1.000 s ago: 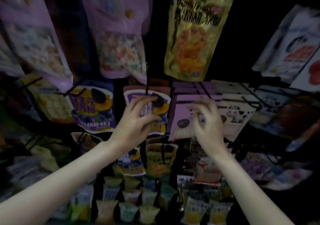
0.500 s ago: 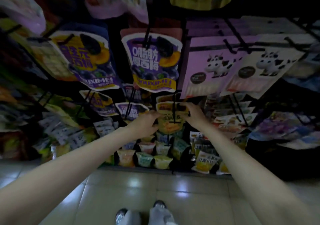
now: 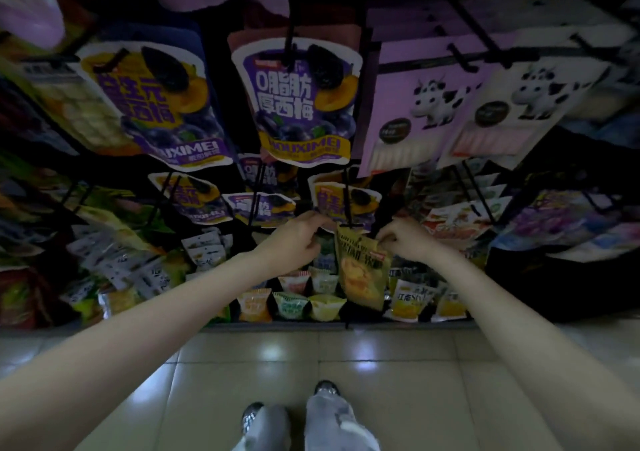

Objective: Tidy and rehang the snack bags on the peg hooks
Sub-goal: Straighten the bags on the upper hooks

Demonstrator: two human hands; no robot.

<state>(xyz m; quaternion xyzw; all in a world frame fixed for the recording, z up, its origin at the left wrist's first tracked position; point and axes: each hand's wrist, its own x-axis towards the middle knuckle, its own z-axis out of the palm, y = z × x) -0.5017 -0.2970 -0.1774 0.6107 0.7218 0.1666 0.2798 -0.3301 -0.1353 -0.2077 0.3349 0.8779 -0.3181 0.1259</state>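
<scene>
Since half a second ago both hands have tilted the gold snack bag (image 3: 363,270) at the low peg hook (image 3: 347,208), left hand (image 3: 294,242) pinching its 11 o'clock corner, right hand (image 3: 405,242) its 2 o'clock corner, so rehanging appears unfinished.

Plum bags (image 3: 298,104) hang left of cow bags (image 3: 433,111). Small packets (image 3: 291,303) sit below them, above the floor (image 3: 398,381).

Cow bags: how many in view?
2. One cow bag hangs right of the centre purple prune bag; the second cow bag overlaps its right edge. More may hang hidden behind them.
</scene>
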